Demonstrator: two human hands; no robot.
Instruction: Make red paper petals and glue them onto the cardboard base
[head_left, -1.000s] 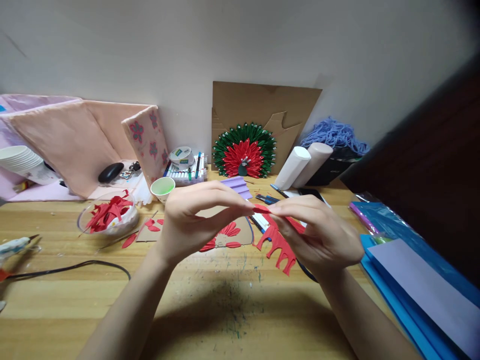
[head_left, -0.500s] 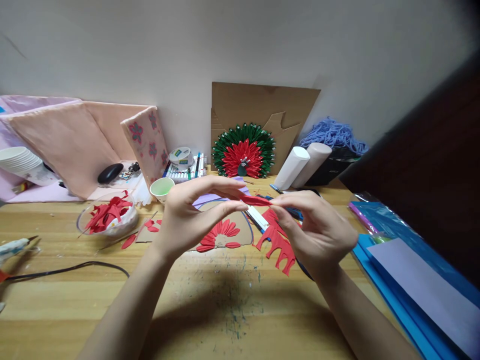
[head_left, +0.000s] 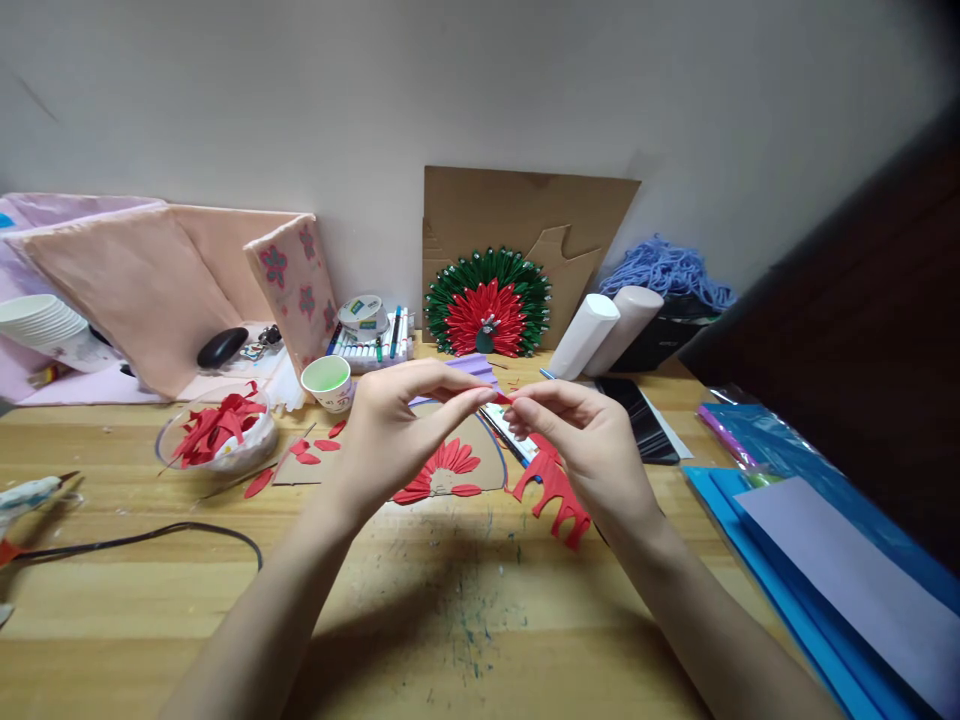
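Note:
My left hand and my right hand meet above the wooden table, fingertips pinched together on a small red paper petal, of which only a sliver shows. Below them lies a brown card half-disc with red petals glued in a fan. A red paper scrap with cut-out notches lies just under my right hand. A glass bowl with red paper strips stands to the left.
A finished red and green peacock fan leans on cardboard at the wall. Marker set, green-filled paper cup, white rolls, dark phone, blue and lilac sheets at right. Glue gun and black cable lie left.
My hands have drawn closer together, so less of the red petal shows between the fingertips. My right hand shifted left, uncovering the dark phone.

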